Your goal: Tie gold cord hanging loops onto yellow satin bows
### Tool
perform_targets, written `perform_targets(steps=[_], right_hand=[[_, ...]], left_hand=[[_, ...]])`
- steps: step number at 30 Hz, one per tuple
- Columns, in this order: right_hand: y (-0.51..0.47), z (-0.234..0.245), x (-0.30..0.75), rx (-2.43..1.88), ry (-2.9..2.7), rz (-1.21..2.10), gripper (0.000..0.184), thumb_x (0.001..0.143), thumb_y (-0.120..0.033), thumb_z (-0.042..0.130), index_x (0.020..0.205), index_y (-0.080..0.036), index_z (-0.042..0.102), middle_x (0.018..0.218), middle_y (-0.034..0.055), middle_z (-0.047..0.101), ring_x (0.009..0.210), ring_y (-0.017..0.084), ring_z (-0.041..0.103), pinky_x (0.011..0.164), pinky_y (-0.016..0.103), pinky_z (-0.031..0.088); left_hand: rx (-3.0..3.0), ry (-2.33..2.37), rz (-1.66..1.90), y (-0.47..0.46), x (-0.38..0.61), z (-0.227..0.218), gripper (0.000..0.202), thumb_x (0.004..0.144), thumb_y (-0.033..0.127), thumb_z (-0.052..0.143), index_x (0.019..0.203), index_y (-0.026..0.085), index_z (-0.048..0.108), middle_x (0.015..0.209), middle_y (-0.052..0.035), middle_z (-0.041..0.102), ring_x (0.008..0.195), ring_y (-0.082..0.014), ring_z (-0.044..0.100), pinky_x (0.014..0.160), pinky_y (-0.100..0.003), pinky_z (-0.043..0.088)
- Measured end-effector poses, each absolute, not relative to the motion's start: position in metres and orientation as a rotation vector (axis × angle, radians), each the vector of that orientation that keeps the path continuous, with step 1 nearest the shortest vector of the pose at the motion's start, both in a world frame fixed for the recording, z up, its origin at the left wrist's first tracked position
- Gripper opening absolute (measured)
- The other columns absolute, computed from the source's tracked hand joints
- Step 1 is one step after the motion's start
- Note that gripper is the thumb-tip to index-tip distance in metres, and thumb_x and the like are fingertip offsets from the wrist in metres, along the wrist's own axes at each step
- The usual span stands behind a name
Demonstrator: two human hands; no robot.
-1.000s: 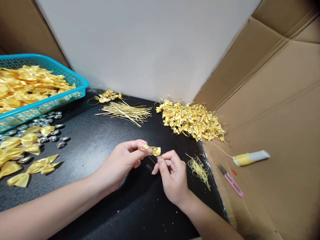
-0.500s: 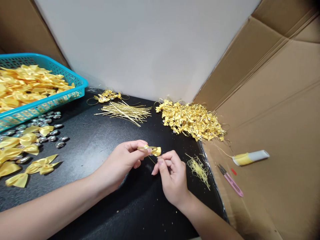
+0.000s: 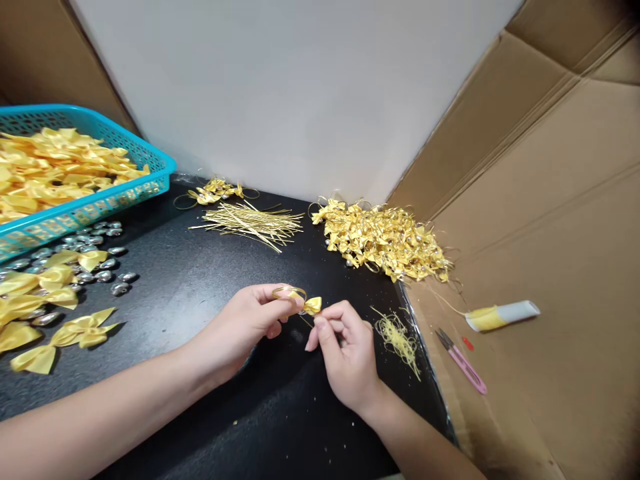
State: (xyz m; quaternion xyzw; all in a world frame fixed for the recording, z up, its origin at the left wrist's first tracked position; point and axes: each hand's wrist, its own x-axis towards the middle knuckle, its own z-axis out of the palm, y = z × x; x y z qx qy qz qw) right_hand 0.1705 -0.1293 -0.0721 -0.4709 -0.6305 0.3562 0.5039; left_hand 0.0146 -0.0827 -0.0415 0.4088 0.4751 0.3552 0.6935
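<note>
Between thumb and fingers, my left hand (image 3: 267, 308) pinches a small yellow satin bow (image 3: 313, 306) with a looped gold cord (image 3: 290, 290) standing above it. My fingers hide part of the bow. Close by on the right, my right hand (image 3: 345, 347) is closed with thumb and forefinger pressed together at a thin strand by the bow's right side; the strand is barely visible. Several loose yellow bows (image 3: 83, 331) and silver teardrop beads (image 3: 120, 289) lie on the black table to the left.
A turquoise basket (image 3: 165, 167) holds many yellow bows at the left. Behind my hands are gold cords (image 3: 253, 223) and a pile of corded bows (image 3: 385, 240). Thread scraps (image 3: 397, 340), pink thread snips (image 3: 465, 367) and a thread spool (image 3: 503, 315) sit to the right, beside cardboard (image 3: 565, 220).
The bow has turned a little in my left hand, so its loops show more openly and the gold loop stands rounder. My right hand has barely moved.
</note>
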Motion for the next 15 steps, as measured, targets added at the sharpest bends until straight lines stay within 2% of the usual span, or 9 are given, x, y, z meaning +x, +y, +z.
perform_targets(steps=[6, 15], right_hand=[[-0.1295, -0.0727, 0.1705, -1.131, -1.514, 0.867, 0.011, 0.093, -0.02, 0.051, 0.082, -0.019, 0.05, 0.057, -0.0028, 0.061, 0.05, 0.008, 0.059, 0.052, 0.017, 0.045], [-0.1311, -0.0713, 0.171, -1.134, -1.507, 0.886, 0.013, 0.094, -0.022, 0.051, 0.081, -0.019, 0.051, 0.057, -0.0028, 0.06, 0.05, 0.008, 0.059, 0.053, 0.018, 0.045]], left_hand=[[0.888, 1.066, 0.761, -0.0842, 0.0145, -0.0414, 0.024, 0.061, 0.031, 0.07, 0.055, 0.017, 0.051, 0.062, 0.0044, 0.042, 0.057, -0.0095, 0.03, 0.047, -0.02, 0.025], [0.885, 1.048, 0.77, -0.0928, 0.0174, -0.0481, 0.022, 0.067, 0.032, 0.069, 0.063, 0.017, 0.054, 0.061, 0.0043, 0.04, 0.059, -0.0109, 0.03, 0.05, -0.021, 0.026]])
